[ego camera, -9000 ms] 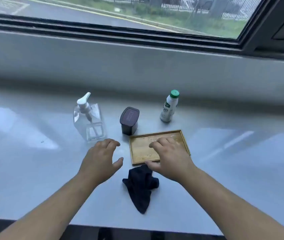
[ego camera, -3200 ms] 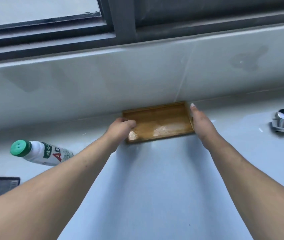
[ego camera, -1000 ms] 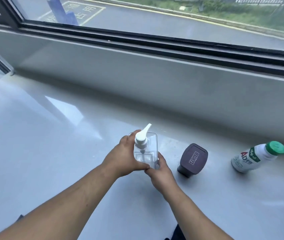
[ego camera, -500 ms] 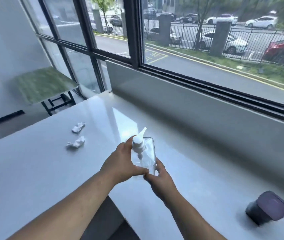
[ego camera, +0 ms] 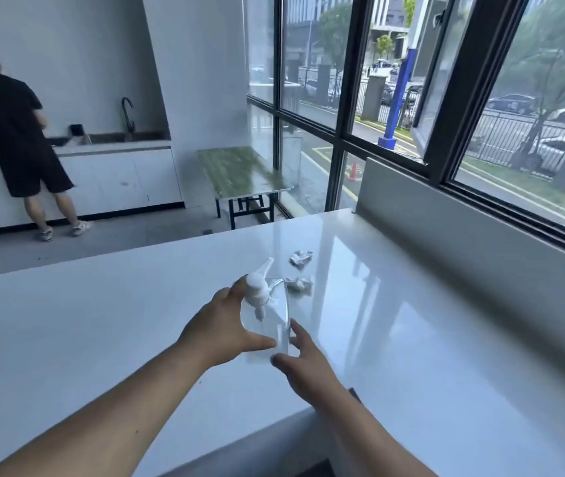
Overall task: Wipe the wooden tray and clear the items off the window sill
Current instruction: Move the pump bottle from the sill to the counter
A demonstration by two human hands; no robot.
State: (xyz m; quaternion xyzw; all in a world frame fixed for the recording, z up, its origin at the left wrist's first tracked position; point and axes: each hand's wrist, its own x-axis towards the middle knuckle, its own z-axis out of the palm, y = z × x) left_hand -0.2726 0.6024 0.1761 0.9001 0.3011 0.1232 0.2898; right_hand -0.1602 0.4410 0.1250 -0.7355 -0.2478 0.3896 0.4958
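A clear plastic pump bottle (ego camera: 269,325) with a white pump head is held upright just above the white window sill (ego camera: 411,339). My left hand (ego camera: 220,328) wraps its left side, thumb under the front. Against the bottle's lower right edge rests my right hand (ego camera: 303,361), fingers spread and touching it. The wooden tray, the dark container, the green-capped bottle and the dark cloth are out of view.
Two crumpled white paper scraps (ego camera: 301,258) lie on the sill beyond the bottle. A low bench (ego camera: 243,173) stands by the window. A person in black (ego camera: 16,132) stands at a counter with a sink (ego camera: 119,137) at the far left.
The view has swung left along the sill with the bottle carried in both hands. The dark container has dropped out of view; the paper scraps now lie just past the bottle.
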